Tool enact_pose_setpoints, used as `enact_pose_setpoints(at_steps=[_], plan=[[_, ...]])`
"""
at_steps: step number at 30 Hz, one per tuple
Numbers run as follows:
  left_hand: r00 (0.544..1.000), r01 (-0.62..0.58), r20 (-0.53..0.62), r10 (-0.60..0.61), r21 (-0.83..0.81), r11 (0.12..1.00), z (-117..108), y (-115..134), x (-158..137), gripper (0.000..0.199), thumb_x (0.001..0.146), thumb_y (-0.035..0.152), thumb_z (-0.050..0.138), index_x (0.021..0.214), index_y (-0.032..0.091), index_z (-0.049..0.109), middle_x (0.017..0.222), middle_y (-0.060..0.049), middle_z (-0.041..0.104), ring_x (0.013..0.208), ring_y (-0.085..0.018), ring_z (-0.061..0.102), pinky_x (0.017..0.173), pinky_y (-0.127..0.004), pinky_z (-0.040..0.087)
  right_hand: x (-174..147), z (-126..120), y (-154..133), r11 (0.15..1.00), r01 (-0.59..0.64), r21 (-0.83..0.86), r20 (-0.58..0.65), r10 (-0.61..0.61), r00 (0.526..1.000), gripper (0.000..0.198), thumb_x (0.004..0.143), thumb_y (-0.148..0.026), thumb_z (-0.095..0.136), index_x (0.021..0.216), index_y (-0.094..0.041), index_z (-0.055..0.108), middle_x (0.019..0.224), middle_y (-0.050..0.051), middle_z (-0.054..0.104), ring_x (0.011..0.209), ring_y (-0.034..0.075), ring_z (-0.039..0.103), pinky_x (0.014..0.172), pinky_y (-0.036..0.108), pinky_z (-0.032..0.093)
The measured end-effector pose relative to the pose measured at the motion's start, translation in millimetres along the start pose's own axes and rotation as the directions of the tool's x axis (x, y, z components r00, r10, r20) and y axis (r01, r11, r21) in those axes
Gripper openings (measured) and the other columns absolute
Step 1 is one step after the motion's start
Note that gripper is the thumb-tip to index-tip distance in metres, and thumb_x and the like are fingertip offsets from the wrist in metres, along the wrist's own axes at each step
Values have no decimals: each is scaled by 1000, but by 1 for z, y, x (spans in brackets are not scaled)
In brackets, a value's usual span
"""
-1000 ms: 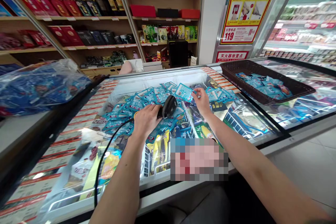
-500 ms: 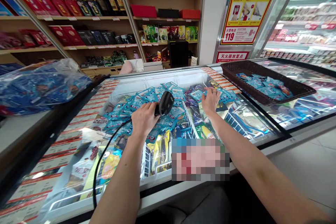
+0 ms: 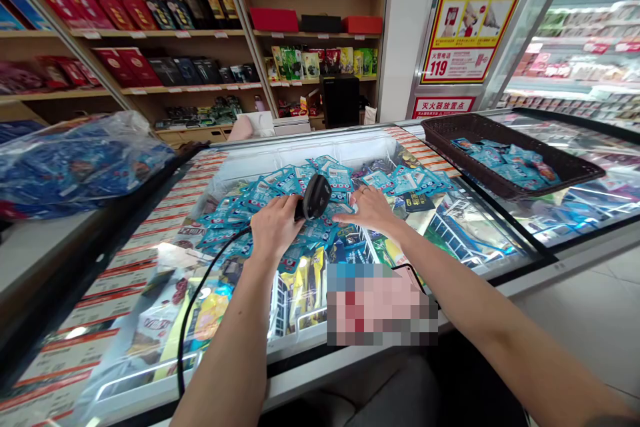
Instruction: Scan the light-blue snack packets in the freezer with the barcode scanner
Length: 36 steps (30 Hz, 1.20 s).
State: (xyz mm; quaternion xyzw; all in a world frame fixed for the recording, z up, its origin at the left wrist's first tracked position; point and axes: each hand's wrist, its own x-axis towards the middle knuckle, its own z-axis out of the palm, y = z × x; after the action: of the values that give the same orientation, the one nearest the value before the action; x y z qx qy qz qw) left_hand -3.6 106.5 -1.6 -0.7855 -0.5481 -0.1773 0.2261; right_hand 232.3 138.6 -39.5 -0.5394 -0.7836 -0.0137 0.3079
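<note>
My left hand (image 3: 276, 230) is wrapped round the handle of a black barcode scanner (image 3: 317, 197), its head tilted over a pile of small blue packets (image 3: 235, 208). A black cable (image 3: 193, 297) runs from the scanner down past my left forearm. Just right of the scanner, my right hand (image 3: 373, 209) reaches over the edge of the same pile, thumb and fingers apart, with nothing visible in it. A smaller group of blue packets (image 3: 407, 179) lies beyond my right hand. Both groups rest on the glass top of a freezer.
A brown basket (image 3: 555, 195) with more blue packets stands at the right on the freezer. At the left lies a clear plastic bag (image 3: 83, 163) full of blue packets. A phone, partly blurred out, lies at the front edge. Shelves (image 3: 175, 90) of boxes and bottles stand behind.
My right hand has moved left, from the smaller group of packets to the edge of the large pile near the scanner. My left hand and the scanner have stayed in place.
</note>
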Motion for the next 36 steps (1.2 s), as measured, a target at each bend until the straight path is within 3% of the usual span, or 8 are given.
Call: enact_pose_setpoints(at_steps=[5,8,13,17,22,27,32,36], plan=[[1000,-11,-3,11,6,1000,1,0,0,30,80,33,50,107,22,55,94,-7,65,93,-25,58,62,-31,39,-1,-2,-8,1000,-10,30,71,8,997,61,52,-81,56,68,-22,60,77,8,59,86,27,54,81,44,41],[1000,-9,-3,9,0,1000,1,1,0,30,80,33,50,107,22,55,94,-7,65,94,-24,58,62,-31,39,2,0,0,999,-17,35,85,14,996,57,56,-74,62,77,-21,62,80,7,60,86,25,55,81,41,41],[1000,-5,-6,5,-15,1000,0,1,0,30,79,32,50,107,22,56,94,-8,65,94,-24,58,65,-31,40,6,3,23,997,-38,72,93,31,995,57,63,-59,69,105,-21,63,98,8,60,100,25,53,91,41,37],[1000,1,0,-1,-29,1000,1,0,0,30,80,32,50,107,22,56,92,-8,65,93,-25,58,65,-31,40,6,6,21,997,-50,57,78,46,996,52,70,-61,61,101,-20,65,101,11,59,108,27,49,95,45,34],[1000,0,1,0,-7,1000,1,-2,0,30,81,33,49,108,22,56,93,-7,65,94,-25,58,65,-31,39,1,7,10,996,-81,46,20,80,997,69,55,-73,63,99,-19,65,102,13,56,107,32,46,86,46,39],[1000,-1,14,1,-6,1000,2,-2,0,30,80,34,49,108,23,55,95,-7,65,94,-25,58,64,-31,40,4,6,18,990,-85,116,63,78,995,69,48,-64,73,99,-19,62,98,10,57,103,30,50,87,46,39],[1000,5,20,-5,-11,1000,1,-1,0,31,80,35,49,108,22,55,94,-7,65,95,-25,58,65,-31,40,8,-3,32,952,-150,267,184,103,978,60,48,-49,78,96,-20,57,85,4,60,85,24,57,73,39,45],[1000,-4,16,4,-17,1000,1,-1,0,31,80,35,50,108,23,55,96,-6,65,96,-25,58,64,-31,40,9,-12,41,853,-278,442,272,168,948,47,51,-42,78,87,-21,56,70,-3,58,61,15,56,54,29,41]])
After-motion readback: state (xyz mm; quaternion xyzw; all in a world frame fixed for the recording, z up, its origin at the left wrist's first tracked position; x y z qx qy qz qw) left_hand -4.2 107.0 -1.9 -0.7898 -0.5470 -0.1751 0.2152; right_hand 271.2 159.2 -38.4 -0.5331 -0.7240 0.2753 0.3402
